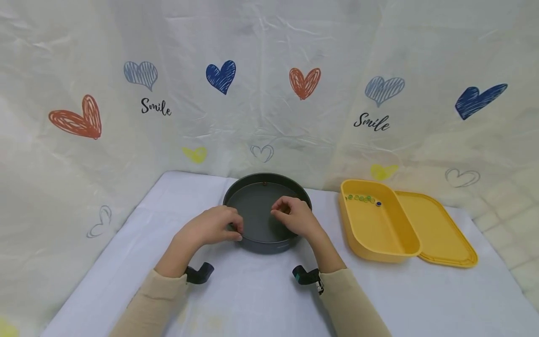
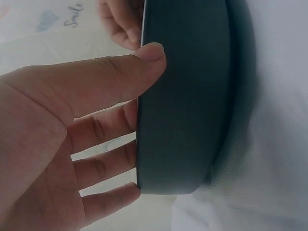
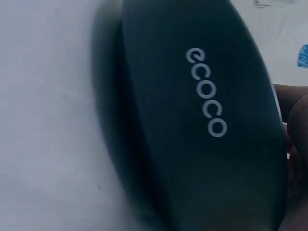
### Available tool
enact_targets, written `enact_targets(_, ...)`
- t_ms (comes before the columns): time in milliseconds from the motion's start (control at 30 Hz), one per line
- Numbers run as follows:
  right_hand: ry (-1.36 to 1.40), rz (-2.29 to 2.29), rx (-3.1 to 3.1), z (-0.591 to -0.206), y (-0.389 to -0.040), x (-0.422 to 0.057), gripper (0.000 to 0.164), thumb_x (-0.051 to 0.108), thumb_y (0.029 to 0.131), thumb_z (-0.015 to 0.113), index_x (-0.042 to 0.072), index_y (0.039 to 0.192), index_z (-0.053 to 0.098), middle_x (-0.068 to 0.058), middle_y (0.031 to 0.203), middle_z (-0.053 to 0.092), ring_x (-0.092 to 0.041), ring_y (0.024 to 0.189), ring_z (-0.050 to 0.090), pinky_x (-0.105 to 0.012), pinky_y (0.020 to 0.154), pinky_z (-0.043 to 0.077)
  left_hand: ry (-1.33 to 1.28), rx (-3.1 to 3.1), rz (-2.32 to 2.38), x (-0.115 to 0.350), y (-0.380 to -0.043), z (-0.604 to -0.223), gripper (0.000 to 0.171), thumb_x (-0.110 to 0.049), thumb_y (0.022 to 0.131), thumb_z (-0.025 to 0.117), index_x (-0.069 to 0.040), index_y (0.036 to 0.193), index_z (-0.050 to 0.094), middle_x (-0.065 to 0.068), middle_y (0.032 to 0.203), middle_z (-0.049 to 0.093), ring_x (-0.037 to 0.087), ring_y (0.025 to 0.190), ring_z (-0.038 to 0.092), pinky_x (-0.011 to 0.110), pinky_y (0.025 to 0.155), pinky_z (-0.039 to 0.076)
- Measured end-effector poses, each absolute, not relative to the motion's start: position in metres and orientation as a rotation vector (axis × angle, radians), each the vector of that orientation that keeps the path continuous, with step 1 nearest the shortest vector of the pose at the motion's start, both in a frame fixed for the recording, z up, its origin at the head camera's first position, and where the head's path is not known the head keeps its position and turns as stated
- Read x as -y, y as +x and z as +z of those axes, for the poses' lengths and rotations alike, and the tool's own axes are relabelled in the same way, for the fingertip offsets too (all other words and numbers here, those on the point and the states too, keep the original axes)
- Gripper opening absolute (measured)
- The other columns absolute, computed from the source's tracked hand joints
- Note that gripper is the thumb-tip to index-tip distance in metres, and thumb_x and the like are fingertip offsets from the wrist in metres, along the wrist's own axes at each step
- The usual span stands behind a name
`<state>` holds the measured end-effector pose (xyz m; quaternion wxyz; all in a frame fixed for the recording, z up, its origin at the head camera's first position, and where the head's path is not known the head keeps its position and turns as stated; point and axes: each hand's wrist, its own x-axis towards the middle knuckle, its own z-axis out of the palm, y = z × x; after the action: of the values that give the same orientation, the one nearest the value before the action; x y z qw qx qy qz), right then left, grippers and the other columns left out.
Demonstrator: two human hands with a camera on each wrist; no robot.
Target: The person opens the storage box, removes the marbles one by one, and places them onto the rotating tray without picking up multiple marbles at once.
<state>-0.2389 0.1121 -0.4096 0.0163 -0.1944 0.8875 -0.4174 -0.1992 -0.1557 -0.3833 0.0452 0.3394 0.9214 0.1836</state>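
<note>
A round dark tray with a raised wall stands on the white cloth. My left hand grips its near left rim; the left wrist view shows the thumb on the outer wall and the other fingers over the inner side. Above the tray's right half is my right hand, its fingers bent toward the thumb. Whether anything small lies between those fingertips cannot be seen. The right wrist view has the tray wall, lettered "ecoco", covering most of that hand. A tiny reddish-brown piece lies by the tray's far wall.
To the right stands a yellow box holding a row of small green pieces and a blue piece. Its right side meets a flat yellow lid. A sheet printed with hearts hangs behind the table.
</note>
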Motion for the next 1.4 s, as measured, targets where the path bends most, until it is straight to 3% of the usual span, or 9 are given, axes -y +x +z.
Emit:
enact_targets(367,-0.639,-0.956,-2.973,-0.416,-0.236,-0.103,0.005,0.023,0.09,0.073,0.02,0.09,0.07,0.01,0.077,0.066,-0.007,0.068,0.058,-0.03,0.067,0.049,1.019,-2.831,0.552,0.155,-0.2,-0.384,0.016,-0.022,0.082,0.083,-0.03,0.081,0.069,-0.018,0.084,0.059,0.007,0.084,0.059,0.03,0.079,0.05)
enact_targets(633,-0.61,-0.728,-3.042,-0.417,-0.233,-0.101,0.009,0.026,0.087,0.076,0.023,0.089,0.068,0.011,0.073,0.065,-0.009,0.065,0.058,-0.034,0.066,0.049,1.061,-2.811,0.575,0.152,-0.201,-0.384,0.014,-0.022,0.083,0.082,-0.029,0.082,0.07,-0.017,0.085,0.059,0.011,0.086,0.062,0.031,0.08,0.05)
enact_targets(1400,-0.596,-0.751,-3.027,-0.416,-0.231,-0.097,0.009,0.03,0.089,0.075,0.023,0.091,0.069,0.01,0.074,0.066,-0.008,0.064,0.058,-0.032,0.063,0.049,1.034,-2.809,0.57,0.154,-0.196,-0.38,0.014,-0.023,0.083,0.082,-0.028,0.081,0.069,-0.016,0.084,0.059,0.014,0.086,0.063,0.031,0.078,0.049)
